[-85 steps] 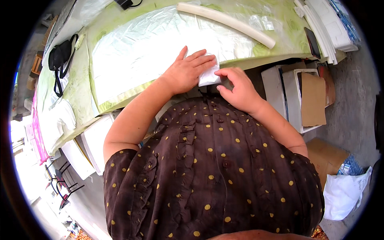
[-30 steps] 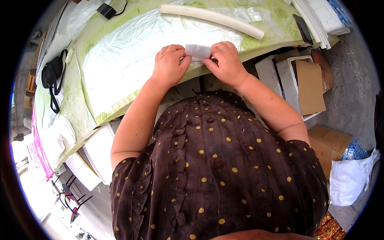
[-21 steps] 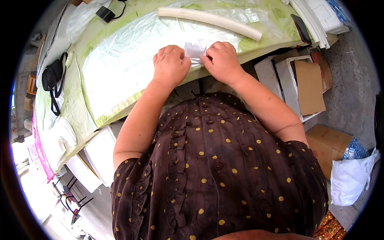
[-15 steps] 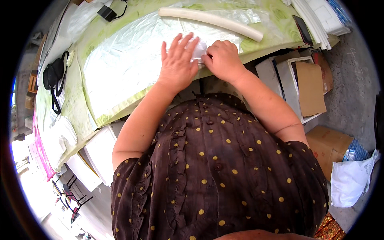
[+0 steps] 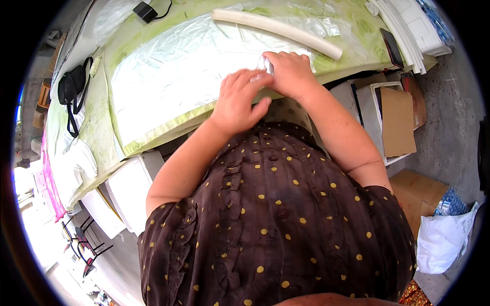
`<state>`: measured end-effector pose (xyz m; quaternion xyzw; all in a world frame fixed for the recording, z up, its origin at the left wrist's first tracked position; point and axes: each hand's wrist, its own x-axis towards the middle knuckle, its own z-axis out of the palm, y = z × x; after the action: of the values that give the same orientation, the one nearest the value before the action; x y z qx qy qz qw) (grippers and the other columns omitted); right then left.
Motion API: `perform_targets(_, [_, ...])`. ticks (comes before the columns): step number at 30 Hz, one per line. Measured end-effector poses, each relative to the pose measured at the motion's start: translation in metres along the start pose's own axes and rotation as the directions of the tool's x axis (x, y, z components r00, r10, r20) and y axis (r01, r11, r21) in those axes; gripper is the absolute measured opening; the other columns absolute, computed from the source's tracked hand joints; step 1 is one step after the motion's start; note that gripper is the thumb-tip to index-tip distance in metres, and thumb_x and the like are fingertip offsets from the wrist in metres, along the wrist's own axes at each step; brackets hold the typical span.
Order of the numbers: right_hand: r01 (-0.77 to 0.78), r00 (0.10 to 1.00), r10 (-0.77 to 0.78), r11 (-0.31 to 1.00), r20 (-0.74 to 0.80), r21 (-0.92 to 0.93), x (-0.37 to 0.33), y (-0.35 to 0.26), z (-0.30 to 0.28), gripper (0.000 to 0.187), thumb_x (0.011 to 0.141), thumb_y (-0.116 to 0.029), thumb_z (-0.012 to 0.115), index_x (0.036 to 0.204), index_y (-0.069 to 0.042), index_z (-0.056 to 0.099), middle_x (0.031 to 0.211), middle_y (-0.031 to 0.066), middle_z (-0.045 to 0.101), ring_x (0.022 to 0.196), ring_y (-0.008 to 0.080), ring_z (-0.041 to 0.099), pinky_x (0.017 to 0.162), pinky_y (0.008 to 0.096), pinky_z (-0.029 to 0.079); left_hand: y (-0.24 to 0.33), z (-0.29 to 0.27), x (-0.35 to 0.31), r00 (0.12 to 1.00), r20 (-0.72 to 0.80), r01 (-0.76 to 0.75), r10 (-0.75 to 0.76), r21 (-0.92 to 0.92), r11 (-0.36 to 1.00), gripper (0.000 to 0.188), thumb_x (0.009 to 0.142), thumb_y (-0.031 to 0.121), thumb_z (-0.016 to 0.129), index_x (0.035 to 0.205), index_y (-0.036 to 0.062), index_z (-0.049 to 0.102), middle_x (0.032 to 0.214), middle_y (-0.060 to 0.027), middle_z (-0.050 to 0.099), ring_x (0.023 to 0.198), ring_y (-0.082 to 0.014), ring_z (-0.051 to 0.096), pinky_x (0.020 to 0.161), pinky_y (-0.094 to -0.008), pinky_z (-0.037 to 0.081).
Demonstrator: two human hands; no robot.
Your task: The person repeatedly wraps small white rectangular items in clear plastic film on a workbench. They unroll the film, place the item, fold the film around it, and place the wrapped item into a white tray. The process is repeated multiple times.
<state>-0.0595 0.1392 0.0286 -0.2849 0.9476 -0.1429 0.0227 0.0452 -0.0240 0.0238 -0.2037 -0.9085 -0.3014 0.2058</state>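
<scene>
Near the table's front edge, my right hand [image 5: 289,74] is closed round a small, clear, shiny piece of plastic [image 5: 265,64], its fingers curled and partly hiding it. What exactly the piece is cannot be made out. My left hand [image 5: 241,102] is right beside it, fingers loosely bent and thumb held apart, fingertips close to the plastic. Whether those fingertips touch it is unclear. Under and ahead of both hands, a wide sheet of clear plastic film [image 5: 168,81] is spread over the table.
A cream-coloured tube [image 5: 278,31] lies across the film. On the green patterned tablecloth [image 5: 109,61] are a black pouch [image 5: 72,85] at left, a black adapter [image 5: 146,11] at the back and a dark phone [image 5: 391,47] at right. Boxes [image 5: 398,122] stand below on the right.
My left hand has gone from flat with spread fingers to loosely bent, shifting right and nearer to me. My right hand stays on the clear plastic piece. The view has shifted slightly.
</scene>
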Motion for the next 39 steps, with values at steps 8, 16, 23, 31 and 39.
perform_targets(8, [0.260,0.965,-0.260,0.965,0.043,0.011,-0.034,-0.010,-0.005,0.048,0.078,-0.026,0.069,0.123,-0.011,0.067,0.108,0.0116,0.066,0.113,0.0343,0.056,0.100,0.0449,0.040,-0.011,0.027,-0.079,0.475,0.764,0.641,-0.436,-0.640,-0.424,0.054,0.105,0.041,0.052,0.147,0.0075,0.042,0.141,-0.0115,0.055,0.124,-0.0232,0.057,0.103,-0.0416,0.047])
perform_targets(16, [-0.026,0.999,0.001,0.587,0.032,0.809,-0.081,-0.029,0.022,0.036,0.087,-0.016,0.075,0.118,-0.003,0.062,0.100,0.0049,0.063,0.084,0.0120,0.058,0.076,0.0269,0.051,-0.002,0.041,-0.091,0.579,0.597,0.407,-0.555,-0.801,-0.438,0.027,0.105,0.020,0.055,0.127,0.0049,0.057,0.117,-0.0065,0.067,0.104,-0.0184,0.067,0.092,-0.0361,0.055])
perform_targets(23, [-0.072,0.997,0.049,0.292,0.060,0.954,-0.075,-0.035,0.061,0.022,0.092,-0.005,0.069,0.112,-0.001,0.060,0.091,-0.0008,0.061,0.081,0.0074,0.056,0.075,0.0239,0.049,0.017,0.011,-0.090,0.447,0.516,0.441,-0.730,-0.838,-0.322,0.019,0.103,0.019,0.061,0.117,0.0064,0.057,0.111,-0.0041,0.067,0.096,-0.0132,0.064,0.083,-0.0291,0.053])
perform_targets(31, [-0.084,0.996,0.032,0.267,0.078,0.960,-0.071,-0.042,0.065,0.018,0.095,-0.004,0.066,0.112,-0.003,0.060,0.097,0.0004,0.061,0.089,0.0082,0.057,0.080,0.0247,0.049,0.016,0.006,-0.128,0.594,0.253,0.405,-0.764,-0.914,0.012,0.021,0.095,0.008,0.070,0.114,0.0025,0.063,0.115,-0.0042,0.066,0.105,-0.0120,0.062,0.090,-0.0285,0.052])
perform_targets(39, [-0.116,0.976,-0.149,0.278,0.162,0.953,-0.065,-0.052,0.073,0.018,0.098,-0.004,0.063,0.116,-0.002,0.060,0.096,0.0008,0.062,0.083,0.0083,0.058,0.075,0.0231,0.049,0.012,-0.025,-0.158,0.403,0.118,0.457,-0.907,-0.885,0.088,0.013,0.092,0.002,0.067,0.105,0.0033,0.067,0.097,-0.0008,0.066,0.091,-0.0092,0.061,0.084,-0.0247,0.050])
